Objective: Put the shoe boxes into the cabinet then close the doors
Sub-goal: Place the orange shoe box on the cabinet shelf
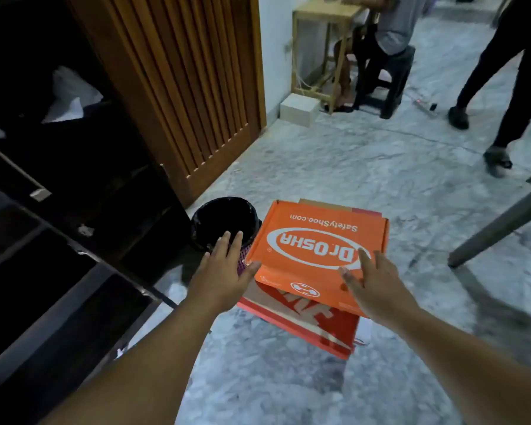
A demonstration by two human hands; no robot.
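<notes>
An orange shoe box (316,237) with white "Dr.OSHA" lettering lies on top of a red and white shoe box (316,326) on the marble floor. My left hand (221,271) hovers at the orange box's left edge, fingers spread, thumb near the corner. On the lid's near right corner is my right hand (377,283), fingers apart over it. Neither hand grips anything. The dark cabinet (59,240) stands open on the left, its shelves in shadow, and its slatted wooden door (190,87) is swung out.
A black bin (224,222) stands just left of the boxes, by the cabinet. A seated person (380,41) and a wooden table (325,32) are at the back. Another person's legs (503,87) stand at the right. A grey metal leg (497,228) slants in from the right.
</notes>
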